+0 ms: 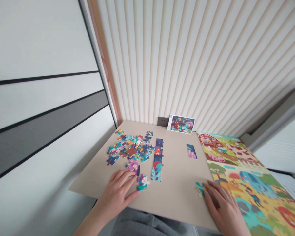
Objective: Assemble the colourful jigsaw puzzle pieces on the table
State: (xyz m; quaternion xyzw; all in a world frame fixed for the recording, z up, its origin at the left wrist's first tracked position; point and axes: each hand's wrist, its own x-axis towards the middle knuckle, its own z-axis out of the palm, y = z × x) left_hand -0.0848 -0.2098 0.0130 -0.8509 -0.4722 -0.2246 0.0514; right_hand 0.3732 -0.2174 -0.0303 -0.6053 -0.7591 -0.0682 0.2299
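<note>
My left hand (119, 188) lies flat on the beige board (177, 193), fingers spread, its fingertips touching loose puzzle pieces (142, 183) near the front. My right hand (223, 205) rests palm down at the board's right edge, fingers extended onto a small teal puzzle piece (200, 188). A joined vertical strip of pieces (158, 160) lies in the middle of the board. A heap of loose pieces (130, 147) sits at the far left. A short joined pair of pieces (191, 151) lies to the right of the strip.
A finished colourful farm puzzle (248, 177) lies to the right of the board. A picture card (181, 124) leans against the ribbed wall at the back, beside a dark wall socket (163, 121). My grey-trousered lap (147, 226) is below the board's front edge.
</note>
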